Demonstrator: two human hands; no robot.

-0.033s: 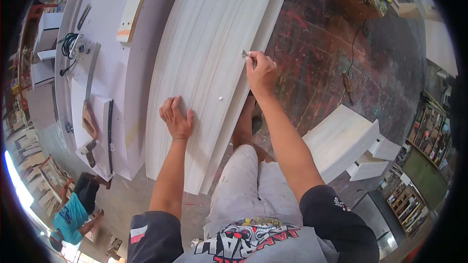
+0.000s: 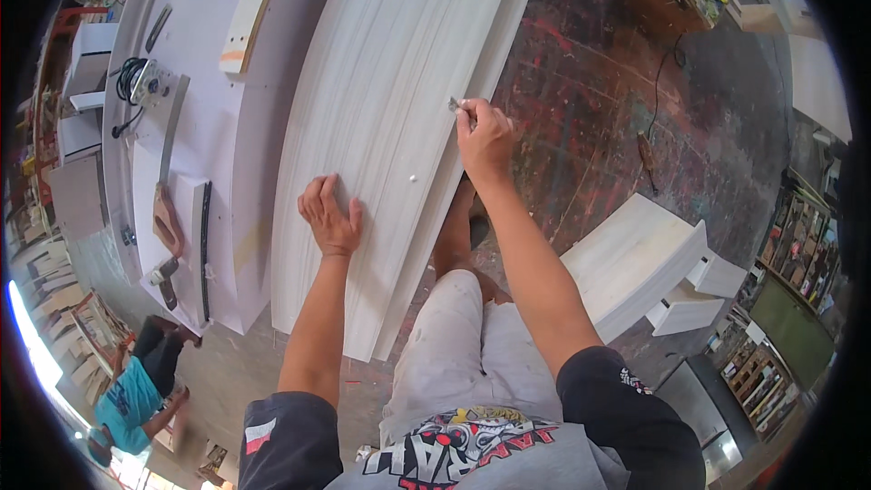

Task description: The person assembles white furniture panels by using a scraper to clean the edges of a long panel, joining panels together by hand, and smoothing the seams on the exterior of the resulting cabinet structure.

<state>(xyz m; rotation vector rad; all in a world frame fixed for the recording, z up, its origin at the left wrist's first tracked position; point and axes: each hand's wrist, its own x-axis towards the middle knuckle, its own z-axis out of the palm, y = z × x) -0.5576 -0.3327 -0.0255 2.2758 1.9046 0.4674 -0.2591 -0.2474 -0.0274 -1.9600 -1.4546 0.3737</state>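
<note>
Seemingly, long panel [image 2: 381, 118] lengthwise away

Bright, even daylight fills the scene — the pale wooden panel [image 2: 390, 109] at centre reads almost washed out, its grain faint. A blown-out white strip of glare sits at the rim near 8 o'clock. Shadows are soft and short, darkest beneath the panel's lower edge near 6 o'clock. Fisheye distortion bends straight edges strongly toward the rim, and a black vignette rings the picture. Detail softens at 3 and 9 o'clock — the centre stays fairly sharp.
</note>
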